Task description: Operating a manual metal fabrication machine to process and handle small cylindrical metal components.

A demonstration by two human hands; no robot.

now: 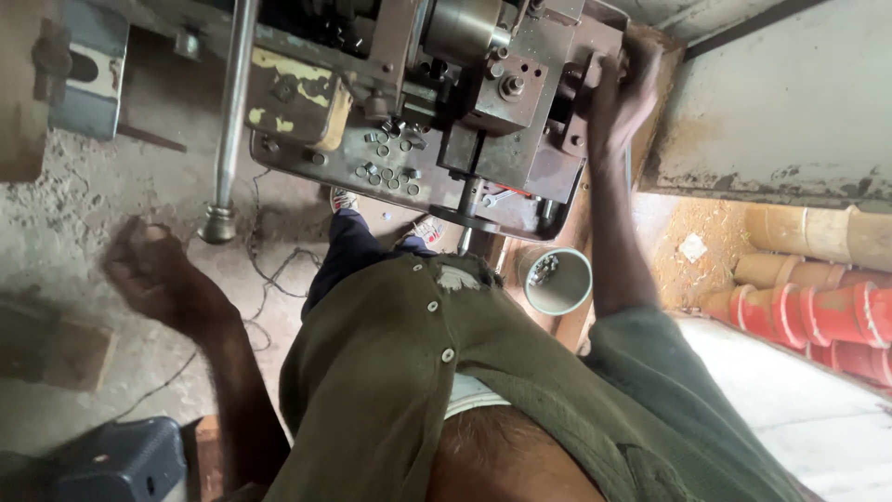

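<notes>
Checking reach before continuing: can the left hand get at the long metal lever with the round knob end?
Probably yes: the left hand hangs free just below the lever's knob, with nothing between them.

Machine (502,102): dull, oily grey metal with chipped yellow paint. Lever (230,121): smooth steel. Shirt (400,372): matt olive cloth. Floor (74,232): rough concrete.

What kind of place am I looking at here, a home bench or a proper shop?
Most likely a small machining workshop. The right hand grips a worn metal machine, small metal parts lie on its tray, and a grey cup holds more. The left hand hangs free near a long lever above the dusty concrete floor.
</notes>
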